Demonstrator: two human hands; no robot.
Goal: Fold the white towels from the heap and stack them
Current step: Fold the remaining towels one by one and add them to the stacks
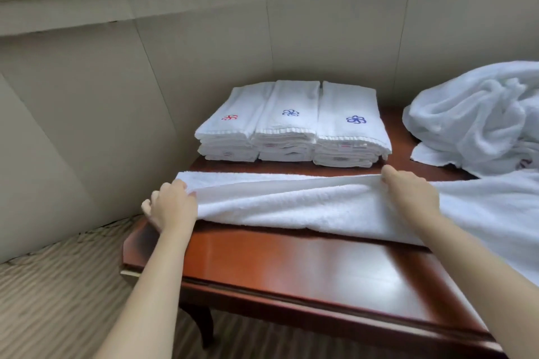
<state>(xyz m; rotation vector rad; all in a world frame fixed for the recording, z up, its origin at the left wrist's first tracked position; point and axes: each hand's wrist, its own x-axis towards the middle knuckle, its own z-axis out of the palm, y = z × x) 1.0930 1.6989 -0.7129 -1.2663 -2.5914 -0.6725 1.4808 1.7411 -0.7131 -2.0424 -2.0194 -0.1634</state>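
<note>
Head camera looks down on a reddish wooden table (291,268) set into a corner of beige wall panels (87,96). Both bare forearms reach in from the bottom of the frame, well apart, each hand with its back turned up.

The left hand (172,207) sits at the table's left edge. Its fingers are curled round the left end of a white towel (291,207), pinching the cloth where the upper layer doubles back. The wrist is straight and the forearm runs diagonally up from the lower left.

The right hand (409,192) grips the same far edge of the towel further to the right. Its knuckles are arched, the thumb points toward the stacks, and the fingertips are hidden under the cloth. Between the two hands the raised edge hangs as a loose fold above the layer lying flat on the wood. The towel stretches across the middle of the table and runs on past the right hand toward the frame's right side.

Behind it, against the wall, three stacks of folded towels (291,128) stand side by side and touching; the left one is topped with a red emblem, the other two with blue. A crumpled heap of towels (478,119) lies on the far right of the table. Striped carpet (58,285) covers the floor at the left.
</note>
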